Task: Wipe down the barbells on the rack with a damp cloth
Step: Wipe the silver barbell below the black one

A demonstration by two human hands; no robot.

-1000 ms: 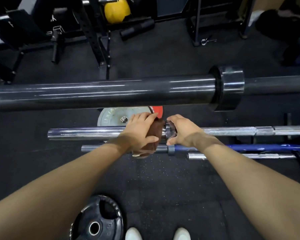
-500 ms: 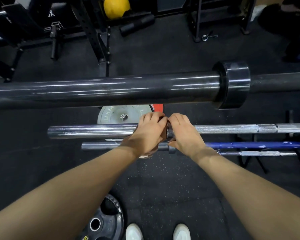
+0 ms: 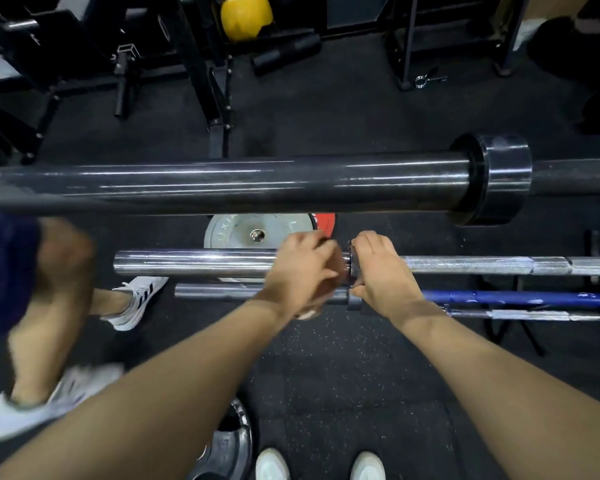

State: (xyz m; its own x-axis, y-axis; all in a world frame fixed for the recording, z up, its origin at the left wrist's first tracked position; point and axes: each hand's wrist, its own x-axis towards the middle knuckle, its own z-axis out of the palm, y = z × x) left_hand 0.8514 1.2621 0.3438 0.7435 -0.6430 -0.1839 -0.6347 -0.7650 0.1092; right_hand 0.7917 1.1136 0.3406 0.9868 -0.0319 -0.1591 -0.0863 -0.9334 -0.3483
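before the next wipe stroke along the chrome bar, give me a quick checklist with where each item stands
1. Left hand wrapped round the chrome barbell sleeve: ok.
2. Cloth under the left hand: cannot tell, only a pale scrap shows below the palm.
3. Right hand steadying the bar at its collar: ok.
4. Sleeve to the left of the hands free for a stroke: ok, bare chrome to its end.
5. Space around the bar end: not ok, another person's legs and white shoe are close by on the left.
6. Black barbell above leaves hand room: ok.
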